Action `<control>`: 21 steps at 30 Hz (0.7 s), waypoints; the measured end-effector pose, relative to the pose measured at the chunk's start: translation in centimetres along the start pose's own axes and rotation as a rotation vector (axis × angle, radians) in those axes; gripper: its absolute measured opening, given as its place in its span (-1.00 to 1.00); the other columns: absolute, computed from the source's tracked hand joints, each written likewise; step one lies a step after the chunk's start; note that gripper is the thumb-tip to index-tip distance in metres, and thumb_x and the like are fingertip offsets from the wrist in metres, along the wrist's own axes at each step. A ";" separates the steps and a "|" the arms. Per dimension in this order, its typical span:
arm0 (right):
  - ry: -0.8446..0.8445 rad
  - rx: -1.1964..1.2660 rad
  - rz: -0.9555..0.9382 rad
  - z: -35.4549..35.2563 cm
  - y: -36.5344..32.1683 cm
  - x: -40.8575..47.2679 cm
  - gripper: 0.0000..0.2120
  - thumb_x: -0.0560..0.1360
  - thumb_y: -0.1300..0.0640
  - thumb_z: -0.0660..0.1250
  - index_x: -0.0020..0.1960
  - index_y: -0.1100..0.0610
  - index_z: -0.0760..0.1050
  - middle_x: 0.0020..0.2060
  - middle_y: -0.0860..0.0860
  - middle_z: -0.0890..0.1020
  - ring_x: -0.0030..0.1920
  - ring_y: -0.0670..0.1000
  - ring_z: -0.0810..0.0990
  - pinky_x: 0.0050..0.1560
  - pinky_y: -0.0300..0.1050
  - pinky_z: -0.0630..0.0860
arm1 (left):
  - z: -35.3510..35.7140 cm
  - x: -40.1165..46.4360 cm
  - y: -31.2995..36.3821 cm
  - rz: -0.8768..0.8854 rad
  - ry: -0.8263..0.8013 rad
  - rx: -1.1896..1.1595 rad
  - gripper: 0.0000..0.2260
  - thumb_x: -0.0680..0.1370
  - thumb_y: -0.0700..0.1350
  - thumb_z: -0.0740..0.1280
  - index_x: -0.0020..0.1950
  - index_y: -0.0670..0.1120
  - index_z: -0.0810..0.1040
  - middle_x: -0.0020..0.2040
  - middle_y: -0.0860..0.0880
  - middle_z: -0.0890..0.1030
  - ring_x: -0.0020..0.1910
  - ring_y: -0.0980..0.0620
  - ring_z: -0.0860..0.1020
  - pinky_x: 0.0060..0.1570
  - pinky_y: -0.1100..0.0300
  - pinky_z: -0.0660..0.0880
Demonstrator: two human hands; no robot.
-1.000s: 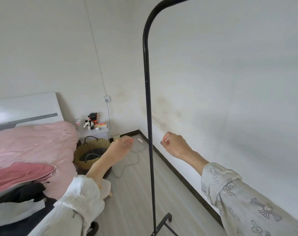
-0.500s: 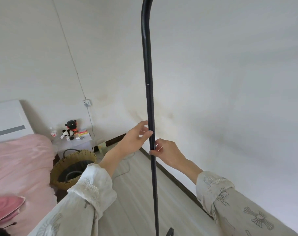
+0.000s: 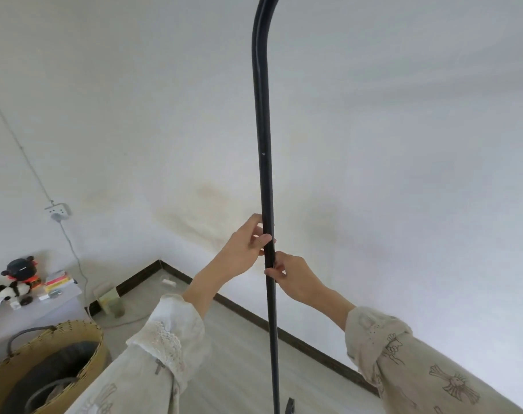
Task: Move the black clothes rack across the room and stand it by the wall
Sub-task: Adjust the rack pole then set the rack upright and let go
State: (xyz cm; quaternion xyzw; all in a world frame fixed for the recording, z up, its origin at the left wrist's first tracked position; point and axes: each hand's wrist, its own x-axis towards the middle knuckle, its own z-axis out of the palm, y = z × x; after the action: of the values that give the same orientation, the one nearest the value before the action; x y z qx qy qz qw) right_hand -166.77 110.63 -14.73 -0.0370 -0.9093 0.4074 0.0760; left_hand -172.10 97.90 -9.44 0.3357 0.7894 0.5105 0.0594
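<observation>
Both hands closed on clothes rack (image 3: pixel 264 174) upright: left hand (image 3: pixel 244 252) above, right hand (image 3: pixel 293 277) below. Thin rigid tube, probably light, top-heavy; mid-pole grip suits it.

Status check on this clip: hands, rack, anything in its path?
Left hand and right hand both closed on the black clothes rack upright, left above right. Rack upright near the wall. Woven basket off left, clear of it.

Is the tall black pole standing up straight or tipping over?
Upright. The black clothes rack pole runs nearly vertical, with the left hand and right hand gripping it.
</observation>
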 end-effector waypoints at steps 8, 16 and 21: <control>0.215 0.027 0.148 -0.2 0.6 4.0 -0.94 0.53 0.17 0.21 -0.03 0.14 0.42 -0.01 0.20 0.63 0.01 0.20 0.59 0.09 0.12 0.54 | -0.4 7.0 -1.8 0.075 -0.146 -0.027 -0.92 0.58 -0.21 0.17 0.02 -0.04 0.36 0.01 -0.27 0.57 0.01 -0.21 0.58 0.09 -0.04 0.58; 0.313 0.033 0.237 -1.3 2.9 9.8 -0.82 0.53 0.19 0.20 0.11 0.19 0.45 -0.05 0.16 0.61 0.00 0.19 0.59 0.05 0.05 0.54 | 0.0 14.5 -3.9 0.147 -0.225 -0.091 -0.91 0.57 -0.22 0.20 0.05 -0.08 0.38 0.00 -0.24 0.58 0.00 -0.18 0.60 0.07 0.01 0.58; 0.328 0.021 0.257 -3.0 5.0 14.3 -0.78 0.54 0.18 0.20 0.17 0.20 0.44 0.01 0.20 0.61 -0.02 0.18 0.58 -0.01 0.00 0.53 | 0.7 20.1 -5.4 0.178 -0.262 -0.110 -0.91 0.57 -0.22 0.21 0.04 -0.07 0.39 -0.07 -0.15 0.58 -0.02 -0.15 0.61 0.03 0.07 0.59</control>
State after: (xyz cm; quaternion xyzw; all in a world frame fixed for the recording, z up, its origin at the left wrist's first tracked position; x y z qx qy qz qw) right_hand -180.37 118.02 -15.00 -0.2178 -0.8684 0.4115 0.1707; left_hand -189.81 108.97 -9.36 0.4643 0.7128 0.5080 0.1348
